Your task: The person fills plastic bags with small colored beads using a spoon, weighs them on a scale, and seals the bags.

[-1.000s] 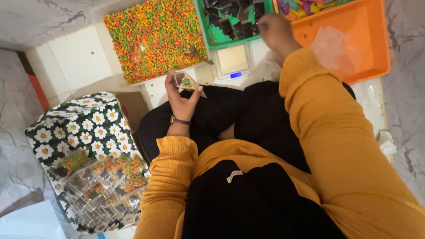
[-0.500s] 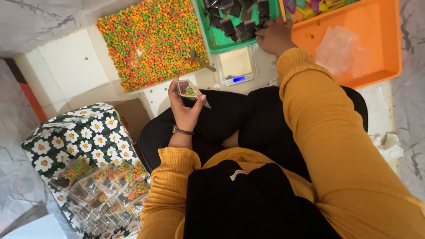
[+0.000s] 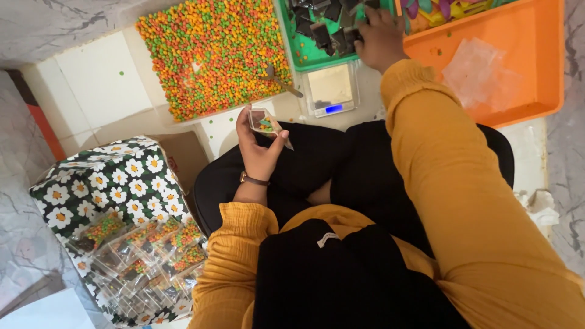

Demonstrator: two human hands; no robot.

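Note:
My left hand (image 3: 257, 149) holds a small clear plastic box (image 3: 264, 122) with a few orange and green candies inside, raised above my lap. My right hand (image 3: 379, 38) reaches forward into a green tray (image 3: 303, 53) of dark wrapped pieces and grips one of them. A tray heaped with orange, green and yellow candies (image 3: 213, 52) lies ahead of my left hand, a metal spoon (image 3: 281, 81) resting at its near edge. A small digital scale (image 3: 329, 89) stands between the trays and my knees.
An orange tray (image 3: 536, 67) with clear plastic bags and coloured items sits at the right. A daisy-patterned bag (image 3: 109, 183) at my left holds several filled clear boxes (image 3: 143, 256). I sit cross-legged on a tiled floor.
My right hand stays in the green tray. My left hand keeps the small box, tilting it slightly. The view has shifted a little.

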